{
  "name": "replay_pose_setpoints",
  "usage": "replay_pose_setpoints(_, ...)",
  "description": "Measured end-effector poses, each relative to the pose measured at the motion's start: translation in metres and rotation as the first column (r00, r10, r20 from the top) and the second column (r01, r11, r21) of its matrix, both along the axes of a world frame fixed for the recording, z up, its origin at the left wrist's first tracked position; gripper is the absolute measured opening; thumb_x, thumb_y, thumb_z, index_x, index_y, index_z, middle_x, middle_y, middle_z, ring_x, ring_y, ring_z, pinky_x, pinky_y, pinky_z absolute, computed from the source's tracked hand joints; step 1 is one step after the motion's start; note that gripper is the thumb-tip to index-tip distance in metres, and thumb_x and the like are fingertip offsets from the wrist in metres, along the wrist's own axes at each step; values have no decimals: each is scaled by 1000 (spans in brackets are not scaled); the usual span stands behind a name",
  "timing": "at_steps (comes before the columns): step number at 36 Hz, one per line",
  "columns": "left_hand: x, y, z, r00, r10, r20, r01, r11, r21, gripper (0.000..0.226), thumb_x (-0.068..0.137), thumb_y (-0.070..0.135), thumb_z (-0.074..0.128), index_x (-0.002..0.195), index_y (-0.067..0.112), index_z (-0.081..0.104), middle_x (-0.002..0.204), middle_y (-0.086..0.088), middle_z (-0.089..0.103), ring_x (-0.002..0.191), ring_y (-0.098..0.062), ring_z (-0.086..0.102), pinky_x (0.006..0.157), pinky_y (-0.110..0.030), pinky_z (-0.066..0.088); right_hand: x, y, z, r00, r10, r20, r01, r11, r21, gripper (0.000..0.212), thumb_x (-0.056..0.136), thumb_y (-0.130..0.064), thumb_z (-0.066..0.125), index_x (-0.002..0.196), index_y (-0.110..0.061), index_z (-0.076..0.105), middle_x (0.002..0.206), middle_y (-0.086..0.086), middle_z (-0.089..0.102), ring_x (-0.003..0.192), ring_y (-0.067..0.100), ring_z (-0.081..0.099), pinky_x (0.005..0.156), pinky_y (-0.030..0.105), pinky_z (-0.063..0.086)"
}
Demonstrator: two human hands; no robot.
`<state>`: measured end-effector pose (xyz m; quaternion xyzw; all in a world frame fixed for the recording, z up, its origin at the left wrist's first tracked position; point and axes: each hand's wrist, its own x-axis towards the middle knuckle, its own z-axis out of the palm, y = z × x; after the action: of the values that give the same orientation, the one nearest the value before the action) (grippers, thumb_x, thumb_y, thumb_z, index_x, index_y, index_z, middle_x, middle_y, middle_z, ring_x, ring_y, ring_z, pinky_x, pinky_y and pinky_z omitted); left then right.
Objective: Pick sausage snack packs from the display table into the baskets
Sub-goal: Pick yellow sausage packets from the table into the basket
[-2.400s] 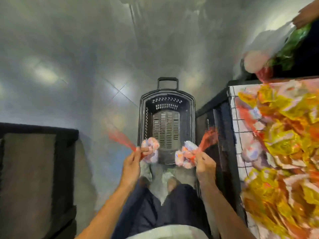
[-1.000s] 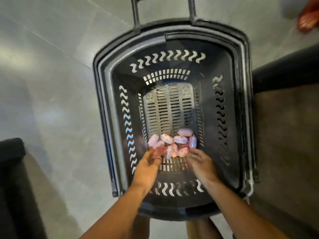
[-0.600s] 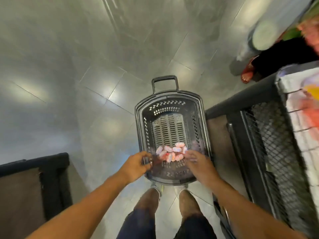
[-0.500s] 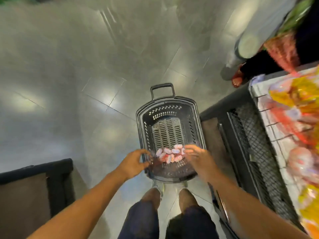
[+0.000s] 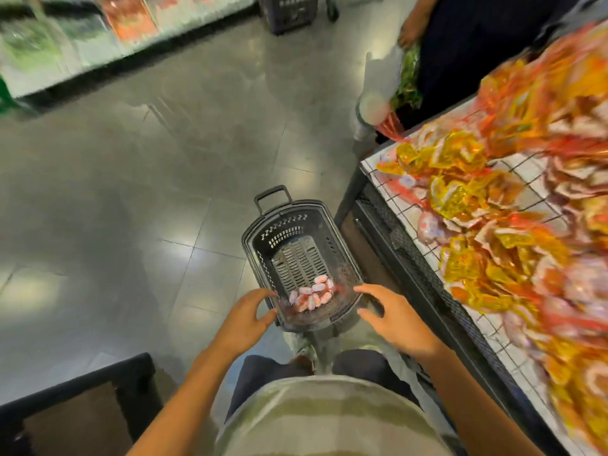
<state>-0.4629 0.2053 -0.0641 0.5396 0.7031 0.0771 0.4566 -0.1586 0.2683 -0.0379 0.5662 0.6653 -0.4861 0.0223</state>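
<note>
You've got a little heap of pink-and-white sausage snack packs (image 5: 311, 296) lying at the near end of the black slotted basket (image 5: 297, 255), frame centre. Loads more packs (image 5: 487, 225), yellow and red, sprawl blurry over the wire-grid worktop (image 5: 523, 195) on the right.

Basket (image 5: 342, 255) on tiled floor (image 5: 131, 199) (glossy)

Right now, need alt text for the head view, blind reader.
Both hands, left hand and right hand, hover open and empty over a black basket on the floor holding pink sausage snack packs. A display table piled with blurred orange-yellow packs stands to the right.
</note>
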Motion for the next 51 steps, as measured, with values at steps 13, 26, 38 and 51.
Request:
replay_pose_setpoints(13,139,67,42,913,-409,-5,401,892,209,28,98,19,67,126,22,64,126,6,64,116,-11,61,103,-29,47,158,-70,27,929,-361,-81,370,901,225,41,99,-43,60,139,-43,51,143,-21,51,129,-2,47,111,30,42)
replay_pose_setpoints(26,369,62,88,678,-734,13,684,638,353,37,102,35,57,138,33,55,139,28,45,130,4,40,102,-6,31,319,-169,61,746,-645,-167,652,654,384,38,102,-35,59,138,-41,55,145,-26,47,140,2,41,114,28,38)
replay_pose_setpoints(38,479,49,111,498,-867,31,731,438,523,32,101,26,62,127,45,58,132,35,55,126,13,48,104,-12,40,380,-223,60,522,-815,-253,825,406,394,36,100,-39,58,132,-55,52,140,-37,46,137,-11,38,107,10,34)
replay_pose_setpoints(51,570,64,82,270,-961,-58,831,202,519,68,97,44,62,155,19,37,161,1,28,150,-22,24,122,-47,27,376,-235,72,307,-918,-252,890,183,417,33,101,-22,63,131,-33,63,137,-25,57,130,-3,51,107,17,41)
